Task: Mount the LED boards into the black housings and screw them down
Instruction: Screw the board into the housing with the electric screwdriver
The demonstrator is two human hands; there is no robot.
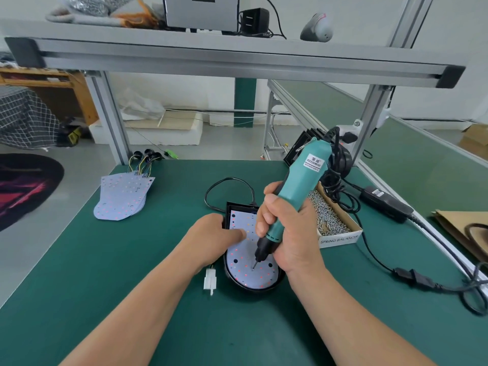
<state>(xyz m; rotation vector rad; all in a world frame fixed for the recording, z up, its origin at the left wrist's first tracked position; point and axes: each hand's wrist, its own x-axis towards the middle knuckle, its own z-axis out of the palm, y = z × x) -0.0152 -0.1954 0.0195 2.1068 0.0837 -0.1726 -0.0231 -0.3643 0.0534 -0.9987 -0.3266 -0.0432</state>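
Gripping the teal screwdriver (298, 186) in a closed fist, the right hand (287, 228) sets its bit on the LED board (248, 276); whether a screw sits under the tip is too small to tell; the board lies in the black housing (229, 207) at mid table (132, 260). The left hand (211, 239) holds the housing's left wall, thumb (237, 233) flat on the board, other fingers curled over the rim, tips hidden. A white connector (210, 281) lies just beside the housing; the stack of boards (124, 196) sits far left; the screw box (339, 239) is partly behind the right hand.
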